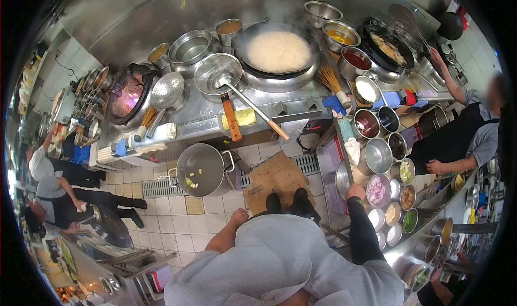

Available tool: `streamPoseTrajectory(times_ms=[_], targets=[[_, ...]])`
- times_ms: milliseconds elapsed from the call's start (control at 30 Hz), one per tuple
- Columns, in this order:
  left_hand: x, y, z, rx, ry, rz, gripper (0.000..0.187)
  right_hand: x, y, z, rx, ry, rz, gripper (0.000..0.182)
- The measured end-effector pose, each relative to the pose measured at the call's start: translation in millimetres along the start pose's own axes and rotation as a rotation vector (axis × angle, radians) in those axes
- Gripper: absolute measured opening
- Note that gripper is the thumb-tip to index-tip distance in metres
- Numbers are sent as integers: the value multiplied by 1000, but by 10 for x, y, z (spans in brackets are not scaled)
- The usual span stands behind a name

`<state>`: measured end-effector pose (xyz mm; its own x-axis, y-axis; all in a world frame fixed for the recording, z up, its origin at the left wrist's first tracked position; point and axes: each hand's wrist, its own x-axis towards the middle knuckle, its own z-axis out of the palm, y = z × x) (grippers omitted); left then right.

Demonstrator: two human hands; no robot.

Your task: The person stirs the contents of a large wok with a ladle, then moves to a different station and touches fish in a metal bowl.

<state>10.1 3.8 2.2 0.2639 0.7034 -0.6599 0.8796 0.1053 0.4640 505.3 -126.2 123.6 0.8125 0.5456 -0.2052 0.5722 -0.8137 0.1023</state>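
Observation:
My left hand [239,216] hangs beside my body over the tiled floor, its fingers curled in, with nothing visible in them. On the metal edge of the ingredient counter at the right rests my right hand [355,191], its fingers closed around that edge. Close to it stand a bowl of chopped purple onion [378,190] and an empty-looking metal bowl [376,156]. A white cloth [353,151] lies on the same edge further forward. In front of me, a large wok [278,52] steams with pale, foamy liquid. A strainer with a ladle [221,74] sits left of it.
A tall pot [199,171] with yellow pieces stands on the floor. Flattened cardboard [276,179] lies under my feet. One co-worker [458,139] reaches toward a wok at the right; others [59,193] stand at the left. A wooden handle [231,118] overhangs the stove edge.

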Motion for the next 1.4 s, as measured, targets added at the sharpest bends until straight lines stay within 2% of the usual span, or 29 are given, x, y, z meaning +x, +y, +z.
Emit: streamPoseTrajectory(times_ms=[467,767,1400], targets=[[-27,37,-24,-10,24,-10,27,-13,-20,-53,-20,-29,6,21],[-13,-4,-5,-31,19,-21,26,-16,2,-1,19,40,3,24],[11,-21,-5,-13,22,27,24,66,89,198,9,47,-24,23]])
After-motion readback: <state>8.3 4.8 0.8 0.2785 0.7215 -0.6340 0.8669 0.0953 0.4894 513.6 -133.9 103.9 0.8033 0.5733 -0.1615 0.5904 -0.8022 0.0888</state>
